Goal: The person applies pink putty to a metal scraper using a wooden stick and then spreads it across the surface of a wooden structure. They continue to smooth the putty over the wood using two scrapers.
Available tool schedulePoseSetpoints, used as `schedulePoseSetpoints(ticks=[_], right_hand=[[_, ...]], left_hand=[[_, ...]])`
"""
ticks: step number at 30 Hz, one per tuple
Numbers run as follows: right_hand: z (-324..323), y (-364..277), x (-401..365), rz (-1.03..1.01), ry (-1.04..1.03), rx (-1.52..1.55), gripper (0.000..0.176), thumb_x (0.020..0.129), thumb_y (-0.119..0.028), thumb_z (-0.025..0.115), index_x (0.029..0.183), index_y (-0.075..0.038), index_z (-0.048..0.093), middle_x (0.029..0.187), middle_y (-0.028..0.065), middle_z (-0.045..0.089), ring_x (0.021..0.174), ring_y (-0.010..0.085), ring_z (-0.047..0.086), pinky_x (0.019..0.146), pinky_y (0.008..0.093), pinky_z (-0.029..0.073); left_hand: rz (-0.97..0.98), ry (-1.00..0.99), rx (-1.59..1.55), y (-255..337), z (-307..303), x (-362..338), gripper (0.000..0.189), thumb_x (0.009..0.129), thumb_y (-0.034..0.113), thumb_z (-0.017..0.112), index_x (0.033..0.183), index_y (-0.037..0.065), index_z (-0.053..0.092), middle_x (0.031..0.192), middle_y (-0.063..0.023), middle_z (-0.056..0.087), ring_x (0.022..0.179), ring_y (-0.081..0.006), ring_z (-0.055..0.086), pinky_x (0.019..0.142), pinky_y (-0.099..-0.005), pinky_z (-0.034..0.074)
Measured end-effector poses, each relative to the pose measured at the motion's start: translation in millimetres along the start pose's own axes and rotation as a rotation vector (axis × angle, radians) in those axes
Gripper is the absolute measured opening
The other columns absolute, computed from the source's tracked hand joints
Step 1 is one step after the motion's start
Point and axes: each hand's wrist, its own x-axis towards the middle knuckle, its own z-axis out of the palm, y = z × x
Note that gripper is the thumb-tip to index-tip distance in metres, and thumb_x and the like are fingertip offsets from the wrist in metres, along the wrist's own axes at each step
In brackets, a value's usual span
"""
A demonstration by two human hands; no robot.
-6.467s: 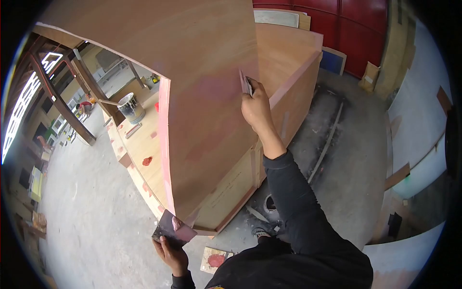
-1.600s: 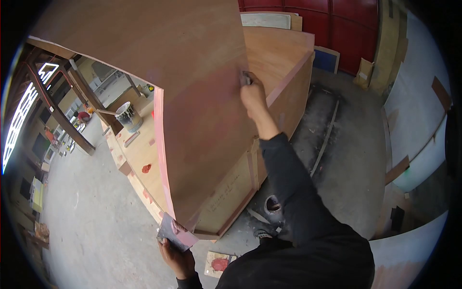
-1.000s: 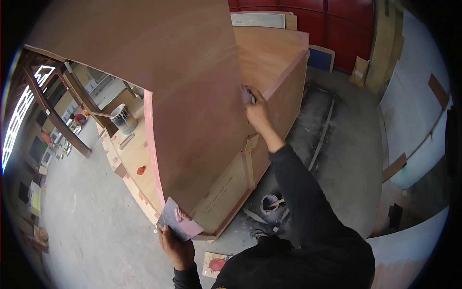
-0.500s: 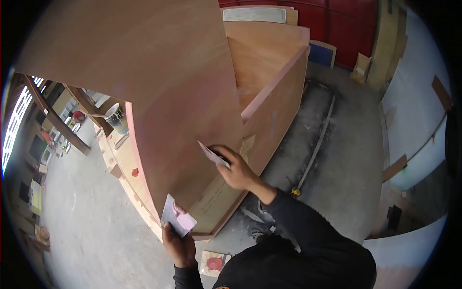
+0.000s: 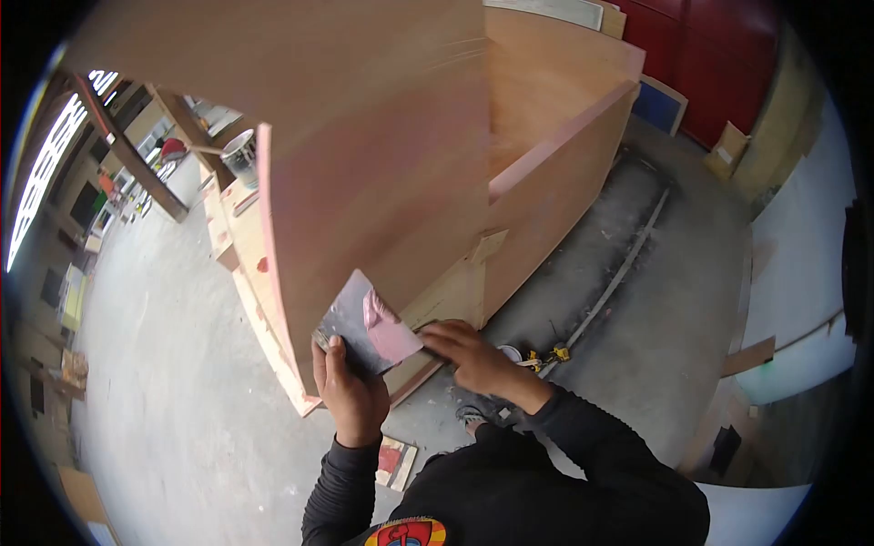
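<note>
My left hand [image 5: 350,387] holds a flat metal plate [image 5: 350,318] by its lower left edge, with pink paste [image 5: 386,333] spread on its right part. Beside the plate's right corner is my right hand [image 5: 464,357], its fingers closed round something thin and dark, mostly hidden and blurred. Both hands are in front of a large wooden panel structure [image 5: 382,182] with pinkish patches and pink edges. A small wooden piece [image 5: 489,246] is fixed on the panel's lower part.
A paint-smeared bucket [image 5: 240,156] stands on a wooden ledge [image 5: 248,264] at the left. On the floor lie a yellow tool [image 5: 557,353] and a red-stained board [image 5: 395,462]. White panels [image 5: 797,264] stand at the right. Distant people are at the upper left.
My left hand has raised the plate, and my right hand has come down from the panel to the plate's right corner. The view has shifted, so the structure appears further right and higher.
</note>
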Motion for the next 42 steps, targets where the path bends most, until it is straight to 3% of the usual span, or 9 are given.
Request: schedulePoseSetpoints(ticks=[3, 4, 7, 11, 21, 25, 29, 31, 42], right_hand=[[-19.1, -3.0, -0.2, 0.106, 0.056, -0.045, 0.071, 0.067, 0.017, 0.05, 0.135, -0.004, 0.054, 0.133, 0.0187, 0.056, 0.126, 0.0382, 0.051, 0.105, 0.0443, 0.044], [-25.6, -17.1, 3.7, 0.168, 0.152, -0.036, 0.072, 0.066, 0.017, 0.049, 0.135, -0.004, 0.054, 0.132, 0.0188, 0.057, 0.124, 0.0388, 0.052, 0.105, 0.0446, 0.045], [-51.4, -67.5, 32.5, -0.063, 0.146, -0.121, 0.07, 0.065, 0.017, 0.05, 0.132, -0.004, 0.058, 0.128, 0.0174, 0.059, 0.121, 0.0383, 0.054, 0.104, 0.045, 0.045], [-51.4, -116.2, 59.2, -0.251, -0.006, -0.335, 0.057, 0.071, 0.009, 0.056, 0.125, -0.007, 0.065, 0.125, 0.0142, 0.058, 0.121, 0.0358, 0.051, 0.106, 0.0465, 0.041], [30.4, -103.3, 53.0, -0.167, -0.106, -0.232, 0.058, 0.069, 0.006, 0.06, 0.125, -0.009, 0.066, 0.122, 0.013, 0.063, 0.119, 0.0343, 0.056, 0.104, 0.0406, 0.047], [-27.5, -94.4, 105.5, 0.082, 0.296, 0.244, 0.038, 0.085, 0.002, 0.054, 0.122, -0.002, 0.065, 0.114, 0.0179, 0.068, 0.101, 0.0282, 0.067, 0.092, 0.0331, 0.051], [-113.2, -78.3, 166.6, 0.44, 0.453, -0.083, 0.038, 0.091, -0.012, 0.054, 0.126, 0.002, 0.06, 0.104, 0.0189, 0.071, 0.085, 0.0224, 0.07, 0.071, 0.0353, 0.051], [-132.1, -41.7, 198.8, 0.109, 0.712, 0.001, 0.037, 0.091, -0.013, 0.054, 0.125, 0.002, 0.061, 0.106, 0.022, 0.07, 0.092, 0.0296, 0.069, 0.078, 0.0365, 0.052], [-132.3, -40.5, 258.5, 0.135, 0.825, -0.224, 0.036, 0.088, -0.006, 0.054, 0.122, 0.002, 0.062, 0.119, 0.0217, 0.063, 0.108, 0.0394, 0.061, 0.093, 0.0429, 0.049]], left_hand=[[0.331, 0.07, 0.39, 10.9, -4.0, 0.7, 0.021, 0.101, 0.012, 0.047, 0.118, 0.0, 0.053, 0.109, -0.0094, 0.061, 0.1, -0.0213, 0.06, 0.086, -0.0313, 0.048], [0.857, -0.057, 1.228, 17.9, -20.2, 6.3, 0.022, 0.103, 0.013, 0.045, 0.116, -0.003, 0.053, 0.106, -0.0104, 0.061, 0.095, -0.019, 0.058, 0.084, -0.0288, 0.046], [0.372, -0.014, 0.426, 26.7, -22.1, 0.4, 0.023, 0.103, 0.014, 0.044, 0.115, -0.003, 0.053, 0.103, -0.0096, 0.06, 0.092, -0.0157, 0.054, 0.083, -0.0272, 0.044], [0.668, -0.003, 0.95, 34.9, -34.3, -8.0, 0.023, 0.105, 0.015, 0.041, 0.116, -0.002, 0.052, 0.102, -0.008, 0.059, 0.091, -0.015, 0.052, 0.083, -0.0275, 0.043], [0.565, 0.09, 0.476, 50.7, -86.9, 9.0, 0.032, 0.105, 0.017, 0.046, 0.129, -0.005, 0.047, 0.119, -0.0148, 0.058, 0.108, -0.0211, 0.054, 0.096, -0.033, 0.044], [0.62, 0.116, 0.197, 104.7, -81.0, 15.5, 0.036, 0.104, 0.023, 0.049, 0.127, -0.005, 0.047, 0.118, -0.0152, 0.058, 0.105, -0.0221, 0.056, 0.093, -0.0349, 0.047], [0.649, 0.198, 0.762, 96.0, -129.9, 7.9, 0.037, 0.105, 0.027, 0.045, 0.126, -0.003, 0.046, 0.119, -0.0158, 0.055, 0.106, -0.021, 0.055, 0.092, -0.0348, 0.046], [0.406, 0.075, 0.417, 89.9, -128.0, -3.5, 0.036, 0.105, 0.028, 0.045, 0.127, -0.002, 0.046, 0.12, -0.0153, 0.055, 0.106, -0.0208, 0.054, 0.092, -0.0338, 0.046], [0.222, 0.249, 0.38, 46.2, -187.3, -20.0, 0.033, 0.103, 0.026, 0.044, 0.126, 0.002, 0.049, 0.118, -0.0133, 0.056, 0.109, -0.0233, 0.055, 0.096, -0.0369, 0.044]])
